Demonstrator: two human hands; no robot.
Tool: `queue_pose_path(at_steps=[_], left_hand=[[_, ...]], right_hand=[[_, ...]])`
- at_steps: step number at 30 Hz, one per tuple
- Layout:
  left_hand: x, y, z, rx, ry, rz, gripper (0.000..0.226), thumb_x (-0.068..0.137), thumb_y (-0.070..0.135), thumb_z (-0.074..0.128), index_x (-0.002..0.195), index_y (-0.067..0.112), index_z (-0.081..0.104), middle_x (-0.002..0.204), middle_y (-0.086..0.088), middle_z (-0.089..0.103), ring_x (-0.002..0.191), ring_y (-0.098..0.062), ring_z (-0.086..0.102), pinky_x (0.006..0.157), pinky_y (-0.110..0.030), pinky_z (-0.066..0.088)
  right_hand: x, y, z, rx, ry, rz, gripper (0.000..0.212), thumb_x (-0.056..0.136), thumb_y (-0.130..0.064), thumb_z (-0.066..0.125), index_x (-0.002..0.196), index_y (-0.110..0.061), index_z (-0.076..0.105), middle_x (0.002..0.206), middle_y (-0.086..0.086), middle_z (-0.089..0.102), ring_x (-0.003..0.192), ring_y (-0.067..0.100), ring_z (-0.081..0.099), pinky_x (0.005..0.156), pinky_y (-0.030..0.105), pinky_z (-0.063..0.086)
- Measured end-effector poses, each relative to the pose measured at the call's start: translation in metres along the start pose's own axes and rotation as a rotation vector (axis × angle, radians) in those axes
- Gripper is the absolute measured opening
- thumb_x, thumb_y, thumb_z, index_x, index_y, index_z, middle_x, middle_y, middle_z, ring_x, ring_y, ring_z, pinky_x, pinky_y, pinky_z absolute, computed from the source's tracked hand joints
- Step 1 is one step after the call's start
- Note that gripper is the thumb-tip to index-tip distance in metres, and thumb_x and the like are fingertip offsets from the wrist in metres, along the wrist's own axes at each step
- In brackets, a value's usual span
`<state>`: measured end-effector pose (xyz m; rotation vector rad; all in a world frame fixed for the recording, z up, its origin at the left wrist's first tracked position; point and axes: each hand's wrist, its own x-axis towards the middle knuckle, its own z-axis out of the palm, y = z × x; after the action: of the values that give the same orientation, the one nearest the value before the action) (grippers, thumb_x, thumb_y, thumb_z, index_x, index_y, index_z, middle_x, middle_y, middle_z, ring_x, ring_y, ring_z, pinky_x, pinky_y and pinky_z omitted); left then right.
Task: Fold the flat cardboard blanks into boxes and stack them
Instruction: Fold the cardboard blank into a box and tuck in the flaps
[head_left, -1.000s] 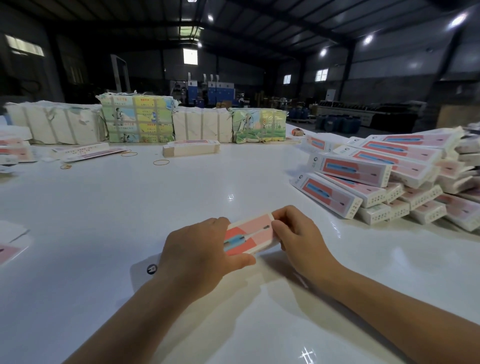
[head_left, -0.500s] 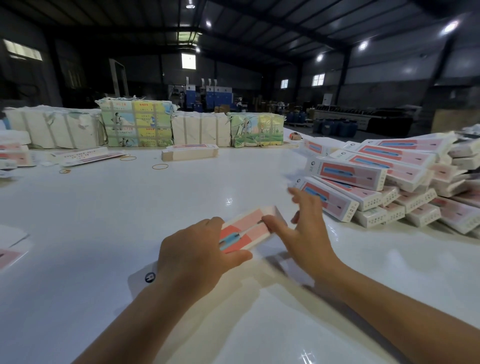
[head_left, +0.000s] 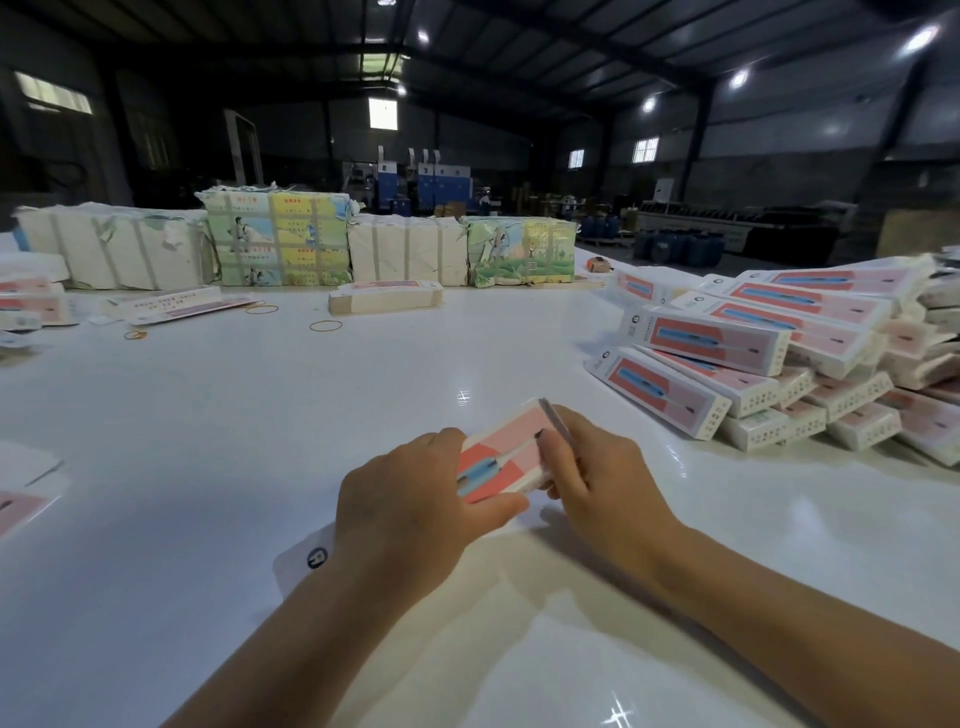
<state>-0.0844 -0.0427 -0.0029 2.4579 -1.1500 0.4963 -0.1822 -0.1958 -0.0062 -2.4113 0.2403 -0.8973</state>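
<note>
Hands working mid-fold: left hand (head_left: 410, 499) gripping box (head_left: 501, 457), right hand (head_left: 597, 480) pinching end flap; pile of folded boxes (head_left: 779, 358) growing on table (head_left: 260, 415), blanks (head_left: 384, 299) waiting.

The desk (head_left: 260, 441) is a smooth, glossy white surface that mirrors the ceiling lights as bright glints. The box (head_left: 501, 457) held between the two hands is thin printed cardboard with a faint sheen, as are the folded boxes (head_left: 727, 353) heaped at the right, their white ends printed with small dots. At the far edge, the bundles (head_left: 275, 241) are wrapped in matt, creased paper, torn in places, and thin rubber bands (head_left: 325, 326) lie near them.
</note>
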Motion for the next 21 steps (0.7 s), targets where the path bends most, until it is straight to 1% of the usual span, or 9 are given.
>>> queue_pose_path(at_steps=[2,3,5,7,9,12,14,18,21], left_hand=[[-0.001,-0.001,0.001,0.043,-0.005,0.011,0.081,0.053,0.085,0.017,0.111,0.036,0.044,0.107,0.019,0.059,0.076,-0.006,0.049,0.06,-0.011,0.037],[-0.001,-0.002,0.001,0.064,-0.006,0.012,0.081,0.053,0.085,0.016,0.111,0.036,0.044,0.107,0.019,0.059,0.076,-0.006,0.049,0.06,-0.012,0.036],[-0.002,-0.005,0.0,0.105,0.004,0.017,0.083,0.054,0.084,0.015,0.115,0.036,0.044,0.111,0.019,0.058,0.079,-0.007,0.052,0.061,-0.013,0.036],[-0.002,-0.008,-0.003,0.111,0.015,0.02,0.085,0.054,0.083,0.015,0.119,0.036,0.043,0.114,0.02,0.057,0.081,-0.007,0.054,0.061,-0.012,0.036],[-0.003,-0.009,-0.005,0.075,0.033,0.022,0.081,0.057,0.084,0.017,0.117,0.036,0.044,0.112,0.02,0.058,0.078,-0.007,0.052,0.058,-0.013,0.034],[-0.002,-0.01,-0.006,0.031,0.076,0.034,0.07,0.068,0.083,0.036,0.118,0.035,0.046,0.111,0.017,0.06,0.085,-0.008,0.058,0.061,-0.015,0.035],[-0.003,-0.012,-0.005,0.015,0.091,0.048,0.07,0.068,0.082,0.041,0.118,0.035,0.048,0.11,0.016,0.061,0.089,-0.008,0.06,0.063,-0.016,0.037],[-0.003,-0.012,-0.004,0.023,0.084,0.084,0.084,0.057,0.084,0.022,0.119,0.034,0.047,0.112,0.018,0.06,0.088,-0.009,0.061,0.062,-0.014,0.035],[-0.001,-0.013,-0.004,0.053,0.068,0.106,0.083,0.06,0.083,0.023,0.124,0.034,0.044,0.117,0.018,0.058,0.091,-0.009,0.061,0.064,-0.013,0.036]], right_hand=[[-0.001,0.0,-0.001,-0.178,-0.056,-0.034,0.028,0.101,-0.031,0.035,0.119,-0.02,0.053,0.09,0.005,0.068,0.078,0.022,0.064,0.072,0.035,0.051],[-0.002,-0.003,-0.001,-0.115,-0.061,0.0,0.027,0.101,-0.032,0.035,0.115,-0.021,0.055,0.089,0.006,0.068,0.077,0.023,0.064,0.073,0.037,0.052],[-0.002,-0.01,-0.002,0.295,-0.037,0.186,0.029,0.101,-0.033,0.039,0.096,-0.02,0.064,0.084,0.008,0.07,0.075,0.026,0.066,0.074,0.04,0.057],[0.002,-0.011,-0.004,0.61,-0.059,0.375,0.034,0.1,-0.03,0.043,0.085,-0.019,0.072,0.083,0.008,0.074,0.078,0.026,0.069,0.074,0.035,0.059],[0.008,-0.008,-0.006,0.748,-0.098,0.452,0.033,0.098,-0.016,0.046,0.085,-0.015,0.075,0.087,0.011,0.074,0.079,0.024,0.071,0.071,0.03,0.059],[0.011,-0.006,-0.009,0.874,-0.083,0.489,0.038,0.096,-0.005,0.045,0.08,-0.011,0.078,0.088,0.014,0.074,0.077,0.023,0.071,0.067,0.029,0.058],[0.011,-0.005,-0.01,0.905,-0.076,0.487,0.038,0.095,-0.003,0.046,0.08,-0.014,0.079,0.089,0.014,0.074,0.077,0.023,0.071,0.067,0.03,0.058],[0.009,-0.005,-0.008,0.822,-0.063,0.421,0.041,0.096,-0.005,0.045,0.081,-0.022,0.079,0.092,0.01,0.075,0.083,0.025,0.071,0.07,0.03,0.058],[0.005,-0.007,-0.008,0.752,-0.045,0.36,0.053,0.097,-0.004,0.039,0.077,-0.033,0.079,0.09,0.002,0.076,0.085,0.021,0.071,0.072,0.028,0.058]])
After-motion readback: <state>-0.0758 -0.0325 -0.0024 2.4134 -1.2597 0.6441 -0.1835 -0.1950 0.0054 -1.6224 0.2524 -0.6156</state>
